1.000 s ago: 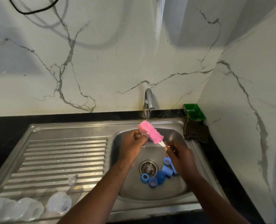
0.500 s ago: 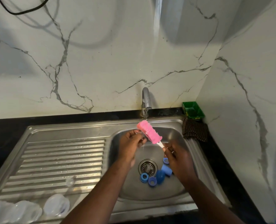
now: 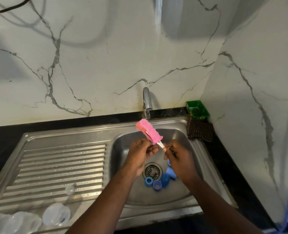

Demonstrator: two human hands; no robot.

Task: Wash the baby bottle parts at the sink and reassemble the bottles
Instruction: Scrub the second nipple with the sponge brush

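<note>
Marble-look wall (image 3: 89, 65), black bench (image 3: 4, 132), steel sink (image 3: 69, 137). Thin white handle of the brush (image 3: 148, 131) is pinched tight by the right grip (image 3: 178, 159). Its pink sponge head points up-left of that grip, just under the tap (image 3: 146, 100). Curled at the sponge's lower end is the left grip (image 3: 139, 154); cannot tell if it holds anything. Below the right grip, beside the drain, lie blue rings and caps (image 3: 158, 181), hard smooth plastic. Far left of both grips, clear bottles (image 3: 55, 215) lie on the ribbed drainboard. Step looks like wetting the brush: hold the soft fuzzy sponge under the spout, turn the stiff handle, squeeze gently. Wet plastic likely slippery.
</note>
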